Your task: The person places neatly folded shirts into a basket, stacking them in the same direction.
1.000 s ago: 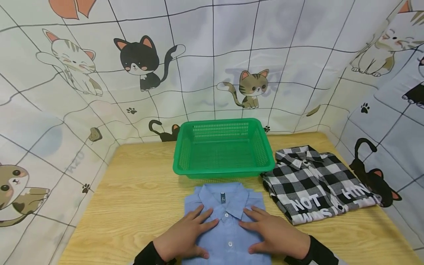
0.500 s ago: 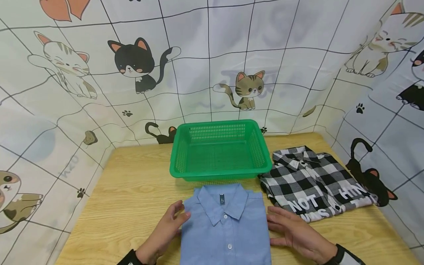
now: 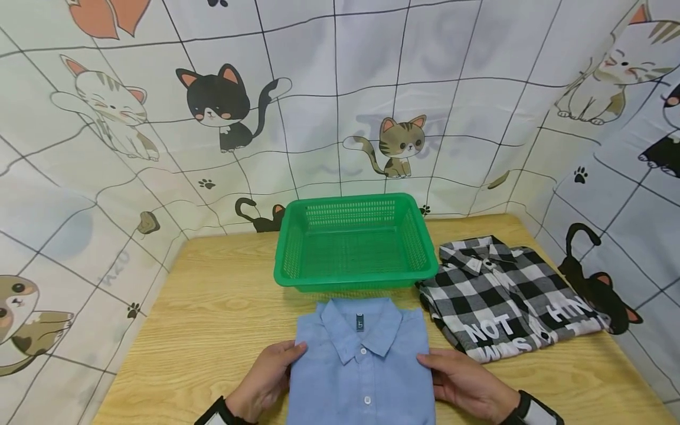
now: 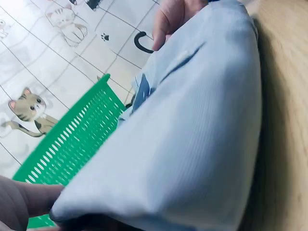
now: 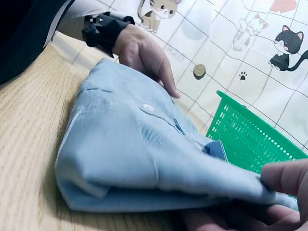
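Note:
A folded light-blue button-up shirt (image 3: 345, 378) lies collar-forward at the near middle of the table, its lower end out of the head view. My left hand (image 3: 265, 375) grips its left edge, thumb on top and fingers tucked beneath. On the opposite edge my right hand (image 3: 470, 381) holds it the same way. In the right wrist view the shirt's layers (image 5: 144, 154) bulge upward between the hands, and the thumb (image 5: 284, 175) pinches the near side. The left wrist view shows the cloth (image 4: 183, 125) arched, the right hand (image 4: 175, 19) at its far side.
A green plastic basket (image 3: 287, 271) with nothing in it stands just beyond the collar. To its right lies a folded black-and-white checked shirt (image 3: 510, 295) with white lettering. A cat-print cloth (image 3: 319, 118) hangs behind the wooden table (image 3: 212, 295).
Both hands, earlier spread flat on the shirt's front, have slid outward off it to the sides and now grip its two edges. The basket and checked shirt stay put.

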Action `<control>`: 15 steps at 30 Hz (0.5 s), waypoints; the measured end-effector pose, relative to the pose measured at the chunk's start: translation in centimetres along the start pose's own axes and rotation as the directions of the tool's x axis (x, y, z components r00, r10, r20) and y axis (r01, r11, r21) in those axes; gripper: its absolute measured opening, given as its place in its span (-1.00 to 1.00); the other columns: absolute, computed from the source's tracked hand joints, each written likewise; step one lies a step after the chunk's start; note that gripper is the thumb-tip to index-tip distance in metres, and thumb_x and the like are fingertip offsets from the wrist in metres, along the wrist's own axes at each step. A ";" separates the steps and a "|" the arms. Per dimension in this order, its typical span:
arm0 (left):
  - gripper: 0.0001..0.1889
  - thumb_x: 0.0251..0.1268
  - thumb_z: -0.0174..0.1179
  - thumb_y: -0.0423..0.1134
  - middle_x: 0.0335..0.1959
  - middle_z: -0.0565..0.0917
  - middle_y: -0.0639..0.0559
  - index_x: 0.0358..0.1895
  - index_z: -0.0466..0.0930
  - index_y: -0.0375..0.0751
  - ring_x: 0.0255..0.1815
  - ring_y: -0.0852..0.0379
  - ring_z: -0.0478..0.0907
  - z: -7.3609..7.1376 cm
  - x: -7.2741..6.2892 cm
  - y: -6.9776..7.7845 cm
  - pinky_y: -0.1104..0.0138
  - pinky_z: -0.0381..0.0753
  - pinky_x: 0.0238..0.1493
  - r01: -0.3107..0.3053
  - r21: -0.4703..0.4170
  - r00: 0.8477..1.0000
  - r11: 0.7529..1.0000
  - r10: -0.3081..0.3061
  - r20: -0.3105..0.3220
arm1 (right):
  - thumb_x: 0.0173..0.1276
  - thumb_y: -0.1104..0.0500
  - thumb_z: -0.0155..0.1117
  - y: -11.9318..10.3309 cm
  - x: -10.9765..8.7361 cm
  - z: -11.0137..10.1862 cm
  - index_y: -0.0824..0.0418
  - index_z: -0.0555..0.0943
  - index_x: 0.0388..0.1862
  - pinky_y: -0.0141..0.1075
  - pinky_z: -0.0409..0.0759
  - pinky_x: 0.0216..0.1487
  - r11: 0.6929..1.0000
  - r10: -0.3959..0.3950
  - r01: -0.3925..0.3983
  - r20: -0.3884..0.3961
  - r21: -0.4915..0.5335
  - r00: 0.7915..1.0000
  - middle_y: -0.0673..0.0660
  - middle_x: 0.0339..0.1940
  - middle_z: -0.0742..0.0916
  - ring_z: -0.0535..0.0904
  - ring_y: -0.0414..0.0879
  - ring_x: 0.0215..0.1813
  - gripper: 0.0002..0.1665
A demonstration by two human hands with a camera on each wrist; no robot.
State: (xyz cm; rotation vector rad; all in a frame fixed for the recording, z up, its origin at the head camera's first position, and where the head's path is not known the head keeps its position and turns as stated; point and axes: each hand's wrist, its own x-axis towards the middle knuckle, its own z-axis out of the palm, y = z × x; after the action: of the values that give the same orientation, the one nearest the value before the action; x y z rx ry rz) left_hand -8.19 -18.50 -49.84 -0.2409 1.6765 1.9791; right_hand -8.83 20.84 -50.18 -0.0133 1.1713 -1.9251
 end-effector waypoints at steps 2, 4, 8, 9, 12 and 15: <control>-0.44 0.62 0.11 -0.13 0.03 0.77 -0.07 0.32 0.43 -0.66 -0.01 0.16 0.73 -0.1 0.3 -0.2 0.31 0.74 -0.01 -0.003 0.011 1.000 1.000 0.003 0.010 | 0.72 0.07 0.01 0.2 0.4 0.0 0.27 0.52 0.36 -0.23 0.70 0.21 1.000 -0.002 0.002 0.002 -0.007 1.000 0.06 0.11 0.75 0.70 -0.15 0.16 -0.57; -0.52 0.60 0.13 -0.16 -0.08 0.79 -0.01 0.24 0.53 -0.60 -0.08 0.16 0.74 -0.2 0.4 -0.4 0.33 0.74 -0.06 -0.004 0.016 1.000 1.000 0.003 0.013 | 0.72 0.08 0.00 0.3 0.6 -0.1 0.28 0.53 0.34 -0.24 0.71 0.18 1.000 -0.002 0.002 -0.003 -0.006 1.000 0.06 0.09 0.77 0.72 -0.15 0.14 -0.58; -0.60 0.57 0.16 -0.21 -0.15 0.80 0.03 0.18 0.58 -0.56 -0.13 0.18 0.75 -0.1 0.5 -0.4 0.35 0.73 -0.11 -0.009 0.015 1.000 1.000 0.009 0.007 | 0.72 0.09 0.01 0.4 0.7 -0.2 0.20 0.61 0.23 -0.26 0.74 0.13 1.000 -0.008 0.008 -0.012 0.010 1.000 0.03 0.04 0.79 0.75 -0.16 0.09 -0.66; -0.60 0.57 0.16 -0.22 -0.16 0.80 0.03 0.18 0.58 -0.55 -0.14 0.19 0.75 0.0 0.4 -0.4 0.35 0.73 -0.11 -0.011 0.016 1.000 1.000 0.011 0.003 | 0.72 0.10 0.01 0.3 0.6 -0.1 0.19 0.62 0.21 -0.26 0.74 0.12 1.000 -0.014 0.015 -0.010 0.012 1.000 0.03 0.03 0.79 0.75 -0.16 0.09 -0.68; -0.59 0.58 0.16 -0.20 -0.16 0.81 0.02 0.19 0.58 -0.55 -0.16 0.18 0.76 0.3 0.0 0.2 0.35 0.74 -0.13 -0.024 0.041 1.000 0.999 0.025 -0.002 | 0.71 0.12 0.02 -0.4 0.0 0.4 0.19 0.65 0.18 -0.26 0.75 0.11 0.999 -0.039 0.039 -0.013 -0.007 0.999 0.03 0.02 0.80 0.76 -0.16 0.07 -0.69; -0.57 0.58 0.16 -0.18 -0.18 0.82 0.02 0.21 0.58 -0.55 -0.18 0.18 0.77 1.0 -1.3 1.8 0.34 0.75 -0.16 -0.057 0.085 0.998 0.995 0.057 -0.001 | 0.71 0.13 0.02 -2.1 -1.2 1.4 0.22 0.63 0.21 -0.26 0.76 0.09 0.995 -0.067 0.064 -0.029 -0.073 0.997 0.02 0.02 0.80 0.77 -0.16 0.06 -0.68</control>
State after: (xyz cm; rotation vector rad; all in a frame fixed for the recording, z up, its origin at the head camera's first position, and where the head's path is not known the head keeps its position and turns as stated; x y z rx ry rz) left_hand -7.80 -18.03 -47.49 -0.1674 1.7837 1.9434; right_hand -8.84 21.02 -47.39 -0.0614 1.2751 -1.9453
